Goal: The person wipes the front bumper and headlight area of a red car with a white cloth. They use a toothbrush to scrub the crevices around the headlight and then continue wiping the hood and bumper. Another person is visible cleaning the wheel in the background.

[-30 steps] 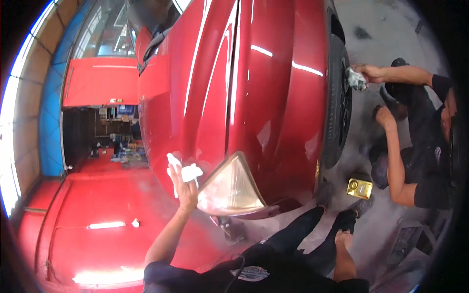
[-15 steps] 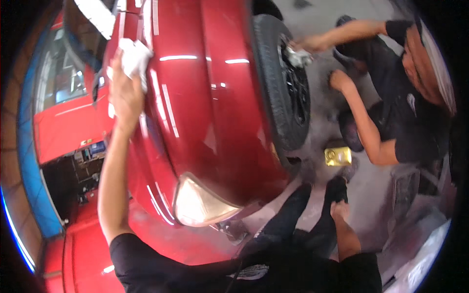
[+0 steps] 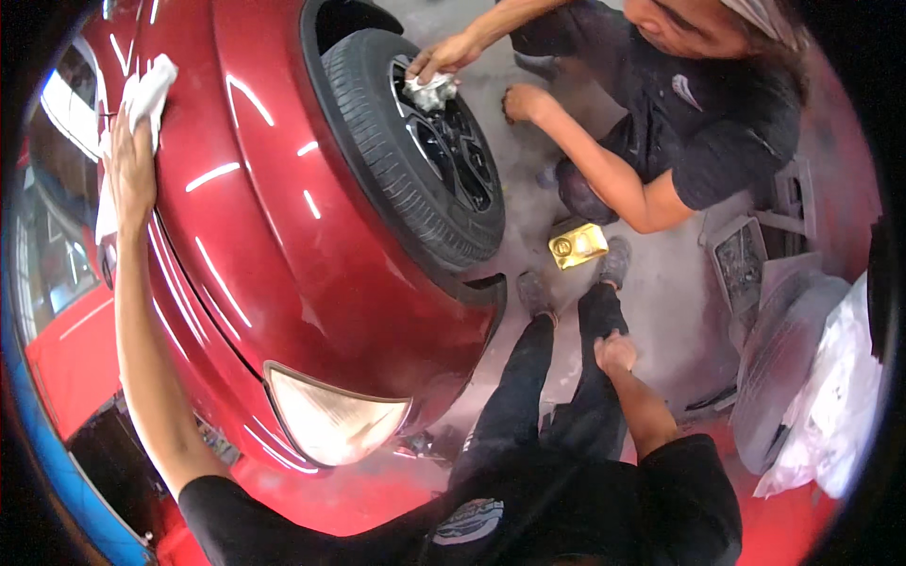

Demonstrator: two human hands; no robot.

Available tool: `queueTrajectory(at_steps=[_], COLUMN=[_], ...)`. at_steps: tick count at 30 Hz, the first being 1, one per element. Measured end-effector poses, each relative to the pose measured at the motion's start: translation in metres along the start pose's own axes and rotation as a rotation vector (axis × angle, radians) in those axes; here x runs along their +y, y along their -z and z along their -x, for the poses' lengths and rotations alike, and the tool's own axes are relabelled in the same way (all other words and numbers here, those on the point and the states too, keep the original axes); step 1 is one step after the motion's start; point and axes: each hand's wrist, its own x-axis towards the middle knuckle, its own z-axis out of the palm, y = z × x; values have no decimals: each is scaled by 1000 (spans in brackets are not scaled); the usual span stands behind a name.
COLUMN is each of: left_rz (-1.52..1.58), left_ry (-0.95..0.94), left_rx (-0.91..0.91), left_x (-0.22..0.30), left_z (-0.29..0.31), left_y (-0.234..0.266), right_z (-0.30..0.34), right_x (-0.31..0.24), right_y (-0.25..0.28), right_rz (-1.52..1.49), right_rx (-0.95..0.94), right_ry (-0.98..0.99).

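Observation:
With my left arm stretched far forward, my left hand [image 3: 130, 174] lies over a white cloth [image 3: 151, 90] on the dark red car [image 3: 236, 189], near the bonnet's far edge. The cloth shows beyond my fingers and hangs beside my wrist. Down by my leg, my right hand [image 3: 616, 352] is curled closed, with nothing visible in it. A cloudy headlight [image 3: 330, 415] sits at the near corner of the car. To its right, a co-worker's hand [image 3: 448, 58] holds a grey-white cloth [image 3: 432, 92] against the spokes of the black wheel [image 3: 453, 156].
The co-worker [image 3: 698, 123] crouches beside the wheel, right of the car. A gold-coloured tin [image 3: 578, 246] stands on the floor by my feet. Grey panels and plastic sheeting [image 3: 830, 387] are at the right. Another red vehicle [image 3: 80, 344] is at the left.
The view has swung right, so the car and my left arm appear farther left. My left hand is still on the cloth. The co-worker's cloth is still at the wheel.

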Motion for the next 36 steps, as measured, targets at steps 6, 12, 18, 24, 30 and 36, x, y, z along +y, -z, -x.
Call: queueTrajectory(at_steps=[6, 12, 18, 24, 30, 36], left_rz=[580, 757, 716, 758, 859, 755], left_ry=[365, 426, 410, 501, 512, 531], left_rx=[-100, -100, -59, -70, 0, 6], left_x=[67, 141, 193, 187, 193, 189], left_z=[75, 185, 247, 270, 256, 316], left_y=[55, 127, 160, 169, 169, 194], right_z=[12, 47, 102, 139, 159, 180], right_x=[2, 19, 54, 80, 86, 66], right_y=[26, 8, 16, 11, 42, 84], right_rz=[-110, -218, -367, -493, -468, -573], right_rx=[-32, -100, -301, -130, -81, 40], right_ry=[26, 47, 143, 280, 400, 434])
